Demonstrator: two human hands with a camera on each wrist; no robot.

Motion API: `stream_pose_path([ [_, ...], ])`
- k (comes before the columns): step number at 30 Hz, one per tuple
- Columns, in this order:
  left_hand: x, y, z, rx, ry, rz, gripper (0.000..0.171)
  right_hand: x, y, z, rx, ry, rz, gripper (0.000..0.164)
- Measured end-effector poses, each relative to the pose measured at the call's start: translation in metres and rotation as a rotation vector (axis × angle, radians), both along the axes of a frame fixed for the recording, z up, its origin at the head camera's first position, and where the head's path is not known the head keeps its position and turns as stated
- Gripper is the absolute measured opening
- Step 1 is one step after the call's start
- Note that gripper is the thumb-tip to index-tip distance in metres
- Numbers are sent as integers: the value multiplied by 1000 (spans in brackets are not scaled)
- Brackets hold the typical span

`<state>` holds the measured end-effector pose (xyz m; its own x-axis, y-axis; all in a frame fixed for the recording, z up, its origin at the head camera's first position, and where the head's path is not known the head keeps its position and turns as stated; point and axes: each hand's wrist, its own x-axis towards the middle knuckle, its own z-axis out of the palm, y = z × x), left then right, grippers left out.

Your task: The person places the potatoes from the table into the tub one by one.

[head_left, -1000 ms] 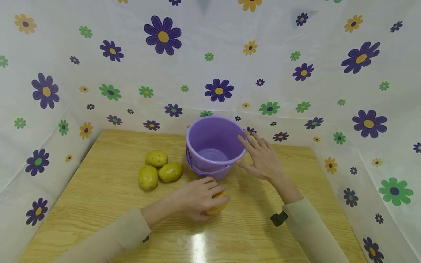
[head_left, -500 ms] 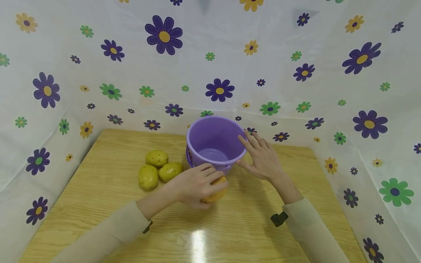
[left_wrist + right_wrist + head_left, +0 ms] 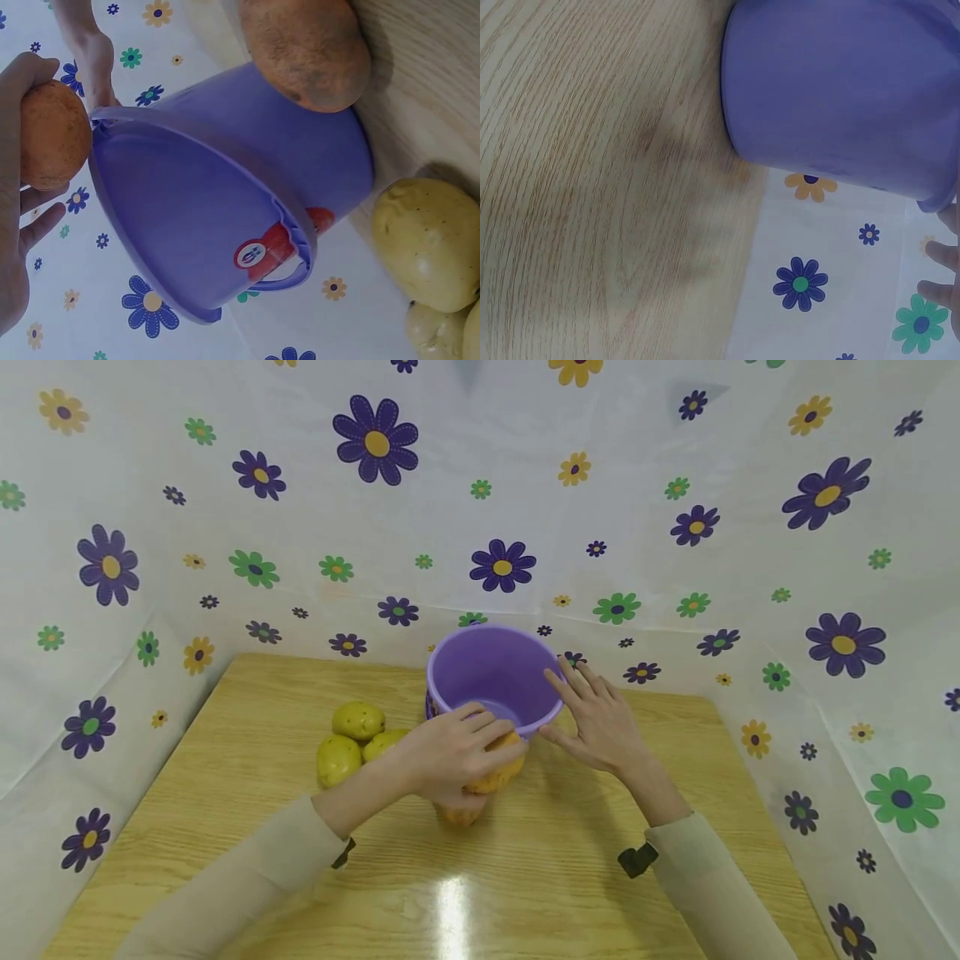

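Observation:
My left hand (image 3: 457,752) grips an orange-brown potato (image 3: 498,764), fingers over its top, right by the front rim of a purple bucket (image 3: 447,647). In the left wrist view this potato (image 3: 54,135) sits in the curve of the hand, beside the rim. My right hand (image 3: 596,722) rests at the bucket's right rim with fingers spread and fairly straight. A second orange-brown potato (image 3: 307,52) lies on the table close to the bucket, mostly hidden under my left hand in the head view. The bucket's inside shows no contents.
Left of the bucket, three yellow-green potatoes (image 3: 358,721) lie together on the wooden table (image 3: 570,893), one partly behind my left hand. A white flower-print cloth (image 3: 450,510) rises behind the table and along both sides. The bucket's handle (image 3: 289,279) hangs down.
My left hand has lifted the orange-brown potato forward from the table to the bucket's front rim, uncovering part of a second one. My right hand stays at the rim.

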<state>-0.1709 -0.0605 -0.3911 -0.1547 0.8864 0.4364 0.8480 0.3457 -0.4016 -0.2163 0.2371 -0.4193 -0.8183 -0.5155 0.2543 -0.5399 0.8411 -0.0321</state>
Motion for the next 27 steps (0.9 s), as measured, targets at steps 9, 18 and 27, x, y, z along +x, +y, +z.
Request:
stream_pose_path([
  [9,-10,2,12,47,-27,27,77,0,1,-1,11,9,3,98],
  [18,-14,2,21,79,-61,48,67,-1,1,-1,18,12,-2,96],
  [27,-27,-5,28,169,-172,76,72,-1,2,-3,3,20,5,94],
])
